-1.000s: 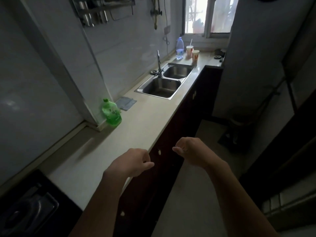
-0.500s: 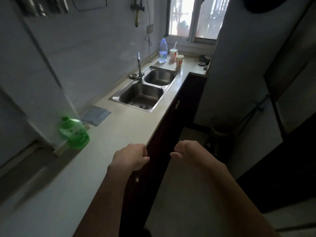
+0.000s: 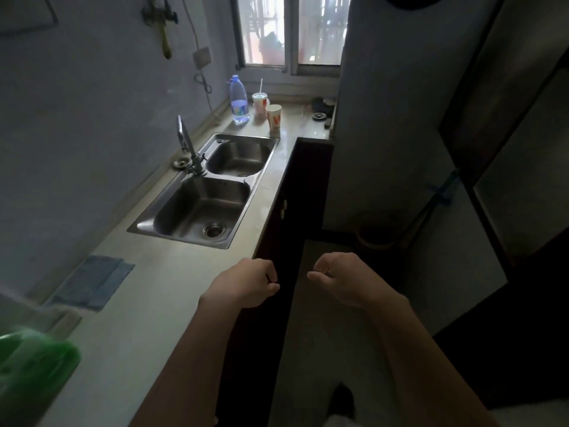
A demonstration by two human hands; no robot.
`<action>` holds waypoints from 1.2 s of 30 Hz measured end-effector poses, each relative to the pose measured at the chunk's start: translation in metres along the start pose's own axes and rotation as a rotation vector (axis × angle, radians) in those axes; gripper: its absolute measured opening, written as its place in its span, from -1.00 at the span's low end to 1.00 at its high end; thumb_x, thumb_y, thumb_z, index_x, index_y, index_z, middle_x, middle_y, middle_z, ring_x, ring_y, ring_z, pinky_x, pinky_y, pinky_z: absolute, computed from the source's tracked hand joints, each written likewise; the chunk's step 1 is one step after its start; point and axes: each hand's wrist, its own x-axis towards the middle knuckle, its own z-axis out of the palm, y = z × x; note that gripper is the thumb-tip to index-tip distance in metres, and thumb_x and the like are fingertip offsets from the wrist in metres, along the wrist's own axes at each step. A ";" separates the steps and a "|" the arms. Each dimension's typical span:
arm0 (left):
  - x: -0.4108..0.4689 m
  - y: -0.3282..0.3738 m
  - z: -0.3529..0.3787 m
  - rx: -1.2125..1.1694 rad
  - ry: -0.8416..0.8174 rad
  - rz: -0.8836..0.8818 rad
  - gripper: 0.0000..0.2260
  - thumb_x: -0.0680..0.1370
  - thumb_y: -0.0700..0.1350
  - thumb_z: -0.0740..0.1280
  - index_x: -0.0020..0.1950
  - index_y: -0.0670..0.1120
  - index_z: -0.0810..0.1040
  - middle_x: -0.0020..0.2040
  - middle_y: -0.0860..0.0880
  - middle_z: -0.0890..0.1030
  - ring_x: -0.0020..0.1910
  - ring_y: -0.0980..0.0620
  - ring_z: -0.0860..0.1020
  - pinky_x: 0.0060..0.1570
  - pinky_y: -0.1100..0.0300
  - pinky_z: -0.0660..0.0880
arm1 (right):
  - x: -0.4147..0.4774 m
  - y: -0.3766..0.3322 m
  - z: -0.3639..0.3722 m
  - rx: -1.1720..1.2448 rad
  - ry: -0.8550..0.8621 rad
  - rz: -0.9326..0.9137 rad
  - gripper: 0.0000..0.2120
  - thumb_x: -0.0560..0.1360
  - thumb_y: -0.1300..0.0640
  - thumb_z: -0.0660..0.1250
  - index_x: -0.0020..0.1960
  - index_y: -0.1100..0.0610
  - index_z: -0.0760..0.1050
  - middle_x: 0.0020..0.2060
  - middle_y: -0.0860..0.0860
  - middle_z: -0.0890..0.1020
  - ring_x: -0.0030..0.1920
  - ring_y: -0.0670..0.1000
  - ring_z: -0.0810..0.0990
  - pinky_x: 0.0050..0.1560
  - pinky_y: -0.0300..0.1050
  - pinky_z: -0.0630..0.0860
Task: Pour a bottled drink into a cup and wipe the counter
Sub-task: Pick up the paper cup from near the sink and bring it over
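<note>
A person is standing alongside a long pale counter (image 3: 166,303) in a narrow, dim kitchen, holding both bare forearms out in front. The left hand (image 3: 246,283) is hovering over the counter's front edge with its fingers loosely curled in and the thumb lying against them, gripping nothing. The right hand (image 3: 345,278) is hanging over the floor beside the dark cabinet fronts (image 3: 295,180), its fingers likewise loosely curled and holding nothing. The two hands are sitting near each other but apart, and neither is touching the counter.

The clear water bottle (image 3: 239,100) with the blue cap is standing upright at the far end of the counter, under the window (image 3: 292,29) and well away from both hands. Just to its right a lidded cup with a straw (image 3: 259,103) is standing, and an open paper cup (image 3: 273,117) is sitting just in front of that one, nearer the counter's edge. Between these and the hands a steel double sink (image 3: 229,179) is lying sunk into the counter, its faucet (image 3: 187,146) rising at the wall side. A blue cloth (image 3: 92,282) is lying flat on the counter against the wall, on the near side of the sink and left of the left hand. A green plastic bottle (image 3: 34,374), too blurred to read, is showing at the lower left corner.
</note>
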 end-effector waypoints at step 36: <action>0.504 -0.034 -0.192 -0.064 0.027 -0.172 -0.72 0.52 0.20 0.33 0.17 0.12 0.51 0.13 0.08 0.59 0.06 0.05 0.59 0.12 0.01 0.56 | 0.518 0.148 -0.167 -0.075 0.035 -0.007 -0.60 0.58 -0.14 0.27 0.31 0.07 0.47 0.16 -0.04 0.54 0.10 -0.04 0.55 0.11 -0.10 0.54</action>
